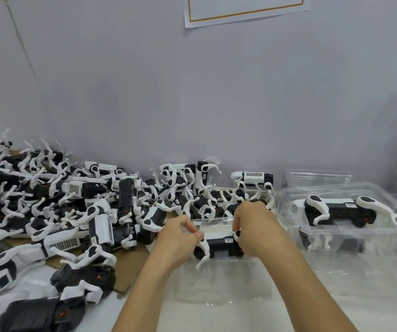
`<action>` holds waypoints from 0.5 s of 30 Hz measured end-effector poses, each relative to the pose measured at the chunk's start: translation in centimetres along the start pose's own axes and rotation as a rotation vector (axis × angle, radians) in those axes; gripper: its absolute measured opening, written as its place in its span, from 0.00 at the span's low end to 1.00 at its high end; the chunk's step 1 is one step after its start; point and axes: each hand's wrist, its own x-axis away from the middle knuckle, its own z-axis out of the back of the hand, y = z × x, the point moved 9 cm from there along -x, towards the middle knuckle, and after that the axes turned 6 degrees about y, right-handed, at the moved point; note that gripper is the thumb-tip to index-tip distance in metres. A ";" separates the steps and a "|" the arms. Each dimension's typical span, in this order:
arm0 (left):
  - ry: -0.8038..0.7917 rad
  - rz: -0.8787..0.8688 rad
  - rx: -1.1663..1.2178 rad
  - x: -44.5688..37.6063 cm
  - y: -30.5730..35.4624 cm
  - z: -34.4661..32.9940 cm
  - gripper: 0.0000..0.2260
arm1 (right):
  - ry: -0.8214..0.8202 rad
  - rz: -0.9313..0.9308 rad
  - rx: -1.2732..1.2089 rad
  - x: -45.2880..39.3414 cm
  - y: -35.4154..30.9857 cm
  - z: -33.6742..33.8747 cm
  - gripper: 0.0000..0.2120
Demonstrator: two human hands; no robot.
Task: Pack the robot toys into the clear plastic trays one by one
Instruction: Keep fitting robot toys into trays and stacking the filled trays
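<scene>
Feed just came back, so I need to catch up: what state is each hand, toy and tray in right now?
left hand: gripping the toy's left end
right hand: gripping the toy's right end
robot toy in hands: on its side, held in the front tray
front clear tray: open, toy going in
packed tray: holds one toy, on a stack of filled trays
loose robot toys: unpacked, heaped at left

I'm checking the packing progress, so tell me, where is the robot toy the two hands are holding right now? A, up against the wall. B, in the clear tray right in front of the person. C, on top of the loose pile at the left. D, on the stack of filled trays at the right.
B: both the left hand and the right hand grip the robot toy inside the clear tray directly in front.
</scene>
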 end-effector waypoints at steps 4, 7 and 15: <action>-0.007 -0.021 -0.018 0.1 0.3 0.2 0.06 | 0.034 0.004 0.016 -0.1 -0.3 0.0 0.17; -0.034 -0.075 -0.083 0.4 0.8 0.3 0.05 | -0.002 0.007 -0.005 -0.3 -0.1 0.0 0.17; 0.187 -0.174 -0.513 1.3 2.5 2.8 0.14 | -0.035 0.022 -0.055 -0.4 0.0 0.2 0.13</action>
